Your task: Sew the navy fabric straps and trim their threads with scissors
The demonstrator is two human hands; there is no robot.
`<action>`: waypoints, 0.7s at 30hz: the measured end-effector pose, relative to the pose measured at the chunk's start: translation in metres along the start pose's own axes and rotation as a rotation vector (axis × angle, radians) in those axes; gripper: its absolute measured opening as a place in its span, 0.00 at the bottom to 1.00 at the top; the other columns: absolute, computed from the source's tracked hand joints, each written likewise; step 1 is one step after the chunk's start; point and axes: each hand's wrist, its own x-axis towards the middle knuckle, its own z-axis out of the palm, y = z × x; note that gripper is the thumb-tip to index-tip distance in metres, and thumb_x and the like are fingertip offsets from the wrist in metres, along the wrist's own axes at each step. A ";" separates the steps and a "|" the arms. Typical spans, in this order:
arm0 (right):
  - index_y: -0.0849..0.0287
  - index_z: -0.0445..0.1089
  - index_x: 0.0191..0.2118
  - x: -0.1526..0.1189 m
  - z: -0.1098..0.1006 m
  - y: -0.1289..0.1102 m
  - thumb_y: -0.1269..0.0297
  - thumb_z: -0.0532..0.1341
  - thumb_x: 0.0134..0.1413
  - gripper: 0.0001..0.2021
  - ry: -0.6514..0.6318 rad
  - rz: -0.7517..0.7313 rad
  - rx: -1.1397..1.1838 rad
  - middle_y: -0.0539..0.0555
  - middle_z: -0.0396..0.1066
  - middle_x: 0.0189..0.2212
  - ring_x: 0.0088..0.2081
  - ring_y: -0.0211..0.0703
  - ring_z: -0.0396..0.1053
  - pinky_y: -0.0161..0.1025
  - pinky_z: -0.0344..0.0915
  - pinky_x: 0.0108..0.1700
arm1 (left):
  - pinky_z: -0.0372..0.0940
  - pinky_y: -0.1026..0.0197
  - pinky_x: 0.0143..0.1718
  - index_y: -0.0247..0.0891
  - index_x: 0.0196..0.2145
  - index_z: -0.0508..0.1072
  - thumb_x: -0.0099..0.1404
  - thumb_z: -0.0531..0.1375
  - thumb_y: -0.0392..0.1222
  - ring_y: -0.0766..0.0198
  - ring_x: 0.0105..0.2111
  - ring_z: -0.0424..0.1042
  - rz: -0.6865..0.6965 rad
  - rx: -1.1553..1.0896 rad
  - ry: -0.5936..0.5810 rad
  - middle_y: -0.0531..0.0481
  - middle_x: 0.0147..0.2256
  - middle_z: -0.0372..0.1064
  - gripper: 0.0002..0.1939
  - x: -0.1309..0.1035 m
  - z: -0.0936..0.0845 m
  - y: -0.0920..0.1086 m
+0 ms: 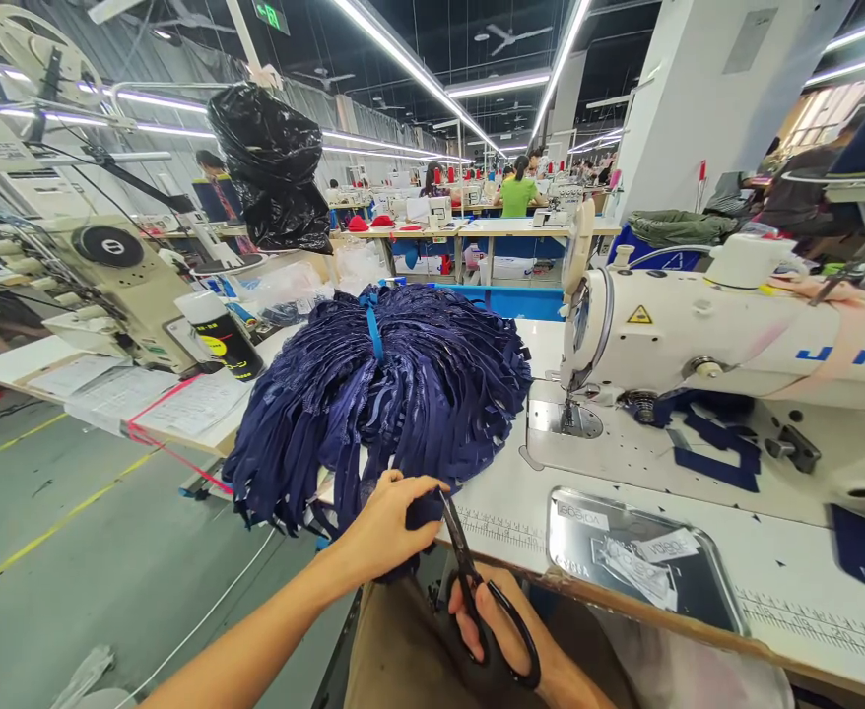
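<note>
A large bundle of navy fabric strips fans out over the table's left part, gathered at the top by a bright blue tie. At its front edge my left hand is closed, thumb and fingers on a navy strip. My right hand holds black-handled scissors, its fingers through the loops. The scissor tips point up and touch or nearly touch my left fingertips and the strip; which, I cannot tell. Part of the strip is hidden behind my left hand.
On the right stands a white sewing machine, navy pieces under its arm. A metal tray with white labels lies near the table's front edge. Papers and a spray can are at left. A black plastic bag hangs above.
</note>
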 end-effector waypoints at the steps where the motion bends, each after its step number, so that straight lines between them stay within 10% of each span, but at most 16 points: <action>1: 0.62 0.60 0.26 -0.002 0.001 -0.003 0.36 0.46 0.47 0.29 0.015 0.016 -0.022 0.44 0.53 0.12 0.13 0.29 0.49 0.29 0.46 0.16 | 0.53 0.53 0.47 0.40 0.36 0.67 0.52 0.53 0.33 0.61 0.38 0.63 0.016 0.025 -0.008 0.53 0.34 0.67 0.12 0.003 0.002 0.001; 6: 0.61 0.61 0.28 -0.019 0.005 -0.019 0.37 0.48 0.47 0.27 0.140 0.130 -0.072 0.47 0.56 0.16 0.18 0.32 0.54 0.31 0.52 0.22 | 0.56 0.55 0.42 0.38 0.26 0.65 0.56 0.52 0.34 0.63 0.33 0.64 0.135 0.107 0.099 0.53 0.29 0.65 0.04 0.003 -0.005 0.002; 13: 0.62 0.62 0.29 0.001 0.002 0.006 0.37 0.46 0.48 0.28 0.063 0.019 0.148 0.45 0.54 0.15 0.15 0.30 0.52 0.30 0.51 0.19 | 0.47 0.51 0.53 0.39 0.25 0.58 0.49 0.53 0.28 0.57 0.56 0.49 0.348 0.107 0.083 0.47 0.48 0.62 0.08 0.008 -0.014 0.002; 21: 0.61 0.62 0.28 -0.020 0.008 0.006 0.35 0.46 0.46 0.29 0.149 0.087 -0.066 0.46 0.53 0.14 0.16 0.31 0.52 0.31 0.51 0.21 | 0.57 0.61 0.34 0.39 0.19 0.48 0.53 0.48 0.31 0.67 0.26 0.60 0.225 0.087 0.142 0.54 0.23 0.59 0.11 0.010 0.007 -0.014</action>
